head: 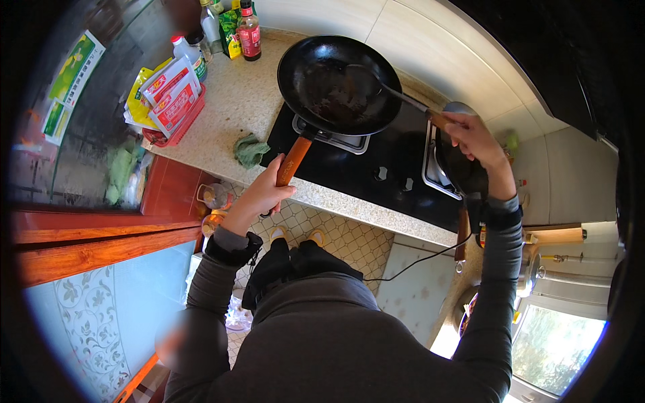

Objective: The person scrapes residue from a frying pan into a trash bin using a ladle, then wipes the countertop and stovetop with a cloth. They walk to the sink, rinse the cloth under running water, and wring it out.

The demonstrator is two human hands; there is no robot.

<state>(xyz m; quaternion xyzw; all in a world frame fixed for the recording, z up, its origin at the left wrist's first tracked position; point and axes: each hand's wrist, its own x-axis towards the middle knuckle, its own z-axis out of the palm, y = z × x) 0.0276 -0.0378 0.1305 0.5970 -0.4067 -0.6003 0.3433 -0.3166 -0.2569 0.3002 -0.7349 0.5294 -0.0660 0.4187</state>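
Note:
My left hand grips the wooden handle of a black wok, which sits over the left burner of a black glass gas hob. A thin dark film with a wet sheen covers the wok's bottom. In my right hand is the wooden grip of a metal wok spatula; its dark blade rests inside the wok, its edges hard to make out. Below my right hand, a second dark pan stands on the right burner, partly hidden by my hand and forearm.
A crumpled green cloth lies left of the hob. Behind it stand a red basket of seasoning packets and a sauce bottle. The second pan's handle juts past the counter edge, near a black cable. A range hood overhangs at right.

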